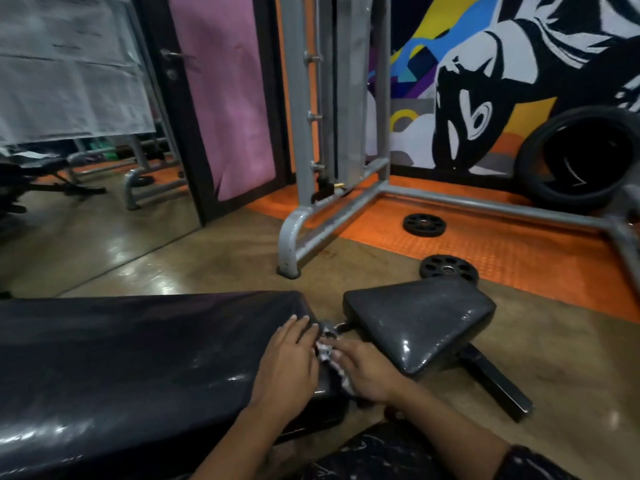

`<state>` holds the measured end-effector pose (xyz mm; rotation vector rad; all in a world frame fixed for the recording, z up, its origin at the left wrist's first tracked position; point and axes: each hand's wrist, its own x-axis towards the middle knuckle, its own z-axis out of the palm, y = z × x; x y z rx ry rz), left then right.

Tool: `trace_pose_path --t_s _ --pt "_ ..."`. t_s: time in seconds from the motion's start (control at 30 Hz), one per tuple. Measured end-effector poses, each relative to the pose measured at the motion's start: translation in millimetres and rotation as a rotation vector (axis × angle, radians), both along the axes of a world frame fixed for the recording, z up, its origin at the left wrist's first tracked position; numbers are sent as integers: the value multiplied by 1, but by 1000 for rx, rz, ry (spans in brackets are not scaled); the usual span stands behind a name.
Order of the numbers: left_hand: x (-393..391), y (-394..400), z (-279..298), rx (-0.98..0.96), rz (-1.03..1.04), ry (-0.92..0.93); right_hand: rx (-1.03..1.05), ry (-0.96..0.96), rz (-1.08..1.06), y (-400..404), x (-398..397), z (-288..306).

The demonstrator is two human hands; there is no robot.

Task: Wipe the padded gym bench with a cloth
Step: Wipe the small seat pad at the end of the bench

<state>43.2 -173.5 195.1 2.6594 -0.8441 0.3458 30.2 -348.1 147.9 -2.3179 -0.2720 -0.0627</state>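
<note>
Glossy black padding covers the long bench (138,358), with its wedge-shaped seat pad (419,327) at three o'clock. Left hand (289,355) lies flat on the padding's end, fingers straight and together; right hand (363,370), fingers curled, presses a crumpled white cloth (327,355) into the gap.

Glossy brown floor (214,258); orange mat (485,244) under grey steel frame (301,133). Painted mural wall (485,64), mirror (69,133), pink panel (225,91), tyre (581,161).

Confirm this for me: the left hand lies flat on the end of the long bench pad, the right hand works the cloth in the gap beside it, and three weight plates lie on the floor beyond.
Wrong on one count: the head view shows two weight plates, not three. The left hand does lie flat on the long bench pad, and the right hand works the cloth beside it.
</note>
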Motion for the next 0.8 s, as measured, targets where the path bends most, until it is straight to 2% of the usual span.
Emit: trace_pose_path --t_s 0.1,0.2,0.27,0.33,0.4,0.47,0.5,0.63,0.73,0.8 --pt "9 -35 -4 16 -66 3 107 13 -175 -39 7 5" --pt "16 -65 -11 72 -110 60 113 -36 -274 -71 13 16" --pt "22 -73 -19 158 -103 113 -4 -74 -332 -89 18 20" --pt "25 -74 -26 335 -76 145 -176 -81 -359 -103 22 19" --pt "27 -74 -28 509 -38 156 -411 8 -338 -111 24 5" --pt "24 -75 -27 600 4 167 -655 159 -288 -112 21 -17" --pt "22 -75 -27 621 19 169 -708 184 -287 -112 18 -27" --pt "19 -67 -29 678 2 165 -628 134 -351 -102 8 -43" --pt "21 -61 -29 691 -37 175 -669 38 -291 -103 -11 -52" --pt "21 -62 -28 697 -42 182 -644 47 -260 -114 -11 -52"
